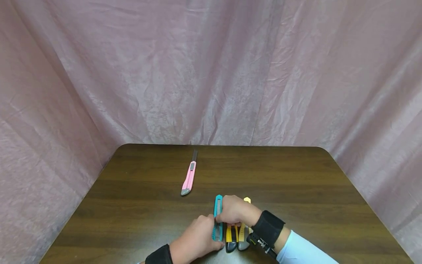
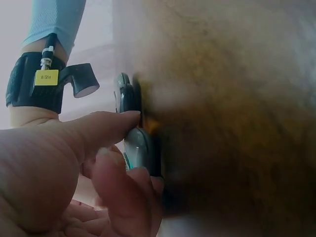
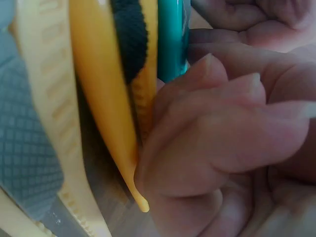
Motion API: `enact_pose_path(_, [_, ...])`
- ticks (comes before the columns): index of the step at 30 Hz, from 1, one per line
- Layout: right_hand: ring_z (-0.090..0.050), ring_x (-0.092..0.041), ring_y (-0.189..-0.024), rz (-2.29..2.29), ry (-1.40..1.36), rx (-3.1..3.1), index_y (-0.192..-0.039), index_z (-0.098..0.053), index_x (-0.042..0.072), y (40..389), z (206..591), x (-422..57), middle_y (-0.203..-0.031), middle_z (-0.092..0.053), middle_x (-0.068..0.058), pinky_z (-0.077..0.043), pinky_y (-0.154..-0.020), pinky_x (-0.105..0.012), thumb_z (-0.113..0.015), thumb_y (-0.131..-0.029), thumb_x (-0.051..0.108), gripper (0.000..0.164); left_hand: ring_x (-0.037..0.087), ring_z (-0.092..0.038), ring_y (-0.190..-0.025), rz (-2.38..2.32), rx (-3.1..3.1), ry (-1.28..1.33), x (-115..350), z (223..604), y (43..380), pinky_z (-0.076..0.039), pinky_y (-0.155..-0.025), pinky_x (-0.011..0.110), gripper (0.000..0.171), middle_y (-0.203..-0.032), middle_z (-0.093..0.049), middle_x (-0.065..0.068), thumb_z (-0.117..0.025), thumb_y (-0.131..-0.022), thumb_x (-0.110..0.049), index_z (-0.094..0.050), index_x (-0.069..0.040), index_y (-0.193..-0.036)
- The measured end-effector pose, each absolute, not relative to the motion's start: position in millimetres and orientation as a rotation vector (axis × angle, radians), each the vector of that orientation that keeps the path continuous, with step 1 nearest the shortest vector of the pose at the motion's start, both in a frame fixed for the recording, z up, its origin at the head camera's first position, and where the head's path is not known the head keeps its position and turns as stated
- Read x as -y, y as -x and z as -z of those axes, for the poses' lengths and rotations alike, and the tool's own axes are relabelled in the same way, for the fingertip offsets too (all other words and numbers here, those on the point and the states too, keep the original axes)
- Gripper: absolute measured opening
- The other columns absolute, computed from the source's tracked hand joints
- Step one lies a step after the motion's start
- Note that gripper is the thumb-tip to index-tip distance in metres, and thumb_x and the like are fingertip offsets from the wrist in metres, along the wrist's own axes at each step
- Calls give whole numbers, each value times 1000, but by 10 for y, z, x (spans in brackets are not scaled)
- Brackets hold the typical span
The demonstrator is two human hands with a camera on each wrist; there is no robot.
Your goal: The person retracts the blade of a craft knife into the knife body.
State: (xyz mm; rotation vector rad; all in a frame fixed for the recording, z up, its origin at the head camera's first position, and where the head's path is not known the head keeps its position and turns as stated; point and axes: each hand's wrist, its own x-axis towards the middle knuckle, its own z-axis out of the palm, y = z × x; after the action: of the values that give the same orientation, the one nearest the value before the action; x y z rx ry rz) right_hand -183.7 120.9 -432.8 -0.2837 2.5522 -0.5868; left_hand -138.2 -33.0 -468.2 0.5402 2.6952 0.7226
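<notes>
From my distant post I see the left hand (image 1: 197,234) gripping the teal knife (image 1: 218,209), with the thumb at its grey near end and the other fingers bent along its left side. This knife lies near the close edge of the counter (image 1: 296,190), between the two hands. The right hand (image 1: 239,211) comes across from the right; its thumb is at the teal knife, and in its wrist view the other fingers are curled against the yellow-and-black knife (image 1: 232,233). I cannot tell whether this hand really grips something or only touches it. The yellow-and-black knife lies just to the right of the teal one, partly covered by the right hand. Next to it, further right, is the pale yellow knife (image 1: 243,236) with a grey end, partly under the right wrist. The pink knife (image 1: 189,178) lies farther away, well apart from these three, its blade pointing towards the far edge.
</notes>
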Motion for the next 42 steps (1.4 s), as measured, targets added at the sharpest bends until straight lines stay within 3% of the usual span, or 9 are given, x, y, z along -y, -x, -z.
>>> enact_pose_path(10, [-49, -12, -43, 596, 254, -2592, -58, -55, 12, 1825, 4340, -1212, -47, -52, 3, -40, -39, -18, -81, -86, 27, 41, 17, -69, -75, -680, -2686, -523, 302, 4667, 1381, -63, -65, 32, 64, -84, -68, 8, -90, -75, -42, -63, 4, -110])
enact_pose_path(16, [-47, -11, -41, 611, 265, -2614, -56, -55, 13, 1827, 4300, -1232, -46, -50, 4, -40, -38, -18, -82, -86, 29, 44, 14, -66, -72, -729, -2660, -516, 325, 4648, 1381, -60, -63, 29, 67, -83, -67, 6, -91, -74, -42, -62, 4, -114])
enact_pose_path(22, [-44, -10, -40, 673, 278, -2618, -50, -51, 15, 1886, 4214, -1305, -43, -46, 6, -38, -38, -19, -77, -92, 33, 52, 8, -57, -47, -940, -2594, -469, 492, 4644, 1435, -50, -43, 25, 54, -67, -60, 2, -91, -73, -48, -61, -5, -88])
enact_pose_path(25, [-44, -10, -41, 746, 251, -2620, -53, -57, 13, 1974, 4141, -1371, -45, -45, 6, -37, -39, -19, -71, -97, 35, 51, 11, -54, -36, -1042, -2613, -370, 665, 4626, 1617, -47, -35, 25, 44, -58, -59, 3, -83, -85, -45, -62, -7, -80])
enact_pose_path(29, [-41, -11, -42, 875, 198, -2649, -56, -58, 10, 2139, 4035, -1487, -46, -45, 4, -36, -40, -20, -68, -99, 36, 51, 10, -53, -48, -972, -2922, -279, 931, 4649, 2128, -44, -42, 24, 29, -61, -59, 0, -74, -95, -31, -68, -6, -81])
enact_pose_path(34, [-35, -12, -42, 1036, 125, -2629, -57, -55, 9, 2286, 3991, -1620, -49, -46, 1, -32, -41, -21, -68, -99, 35, 51, 17, -60, -53, -849, -2953, -103, 1164, 4697, 2655, -49, -47, 27, 35, -64, -60, 3, -78, -91, -37, -66, -7, -76])
enact_pose_path(37, [-35, -13, -42, 1063, 119, -2608, -60, -58, 10, 2333, 4025, -1673, -51, -49, 1, -33, -40, -21, -68, -99, 36, 48, 17, -62, -45, -818, -2832, -66, 1164, 4702, 2758, -52, -41, 25, 41, -55, -52, 0, -82, -87, -38, -63, -9, -66])
enact_pose_path(42, [-44, -12, -44, 1124, 93, -2598, -63, -62, 9, 2409, 4117, -1790, -53, -53, 1, -42, -42, -23, -68, -100, 35, 46, 15, -63, -43, -807, -2791, -97, 1074, 4671, 2817, -53, -39, 22, 38, -53, -49, -2, -86, -83, -26, -59, -8, -63])
